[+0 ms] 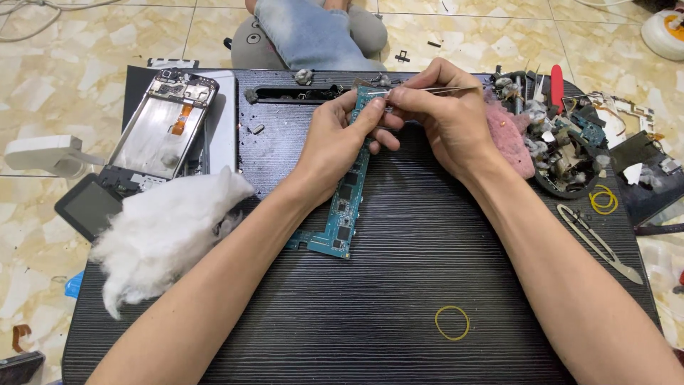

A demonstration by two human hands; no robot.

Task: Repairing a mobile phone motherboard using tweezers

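On the near part of the black table [399, 285] a yellow rubber band [452, 322] lies alone, well apart from the work. Above it the long blue circuit board [347, 207] runs away from the viewer, its near end flat on the table, its far end lifted slightly into the left hand [340, 135], whose thumb and fingers pinch the board edge. The right hand [445, 114] is closed on thin metal tweezers [427, 90], tips pointing left and meeting the board's far end just beside the left fingertips. Judgement: the step is fine picking at a part on that end; it goes best with the board's near end kept planted, the right hand's heel resting for steadiness, and the tips kept low and light so they do not slip across neighbouring chips. Left of the arms, a wad of white cotton [167, 228] touches an opened phone [162, 128]. Right, scissors [598, 242] lie near a dish of scrap parts [563, 153] and a pink cloth [509, 139]. Beyond the table, a knee in jeans [310, 32].
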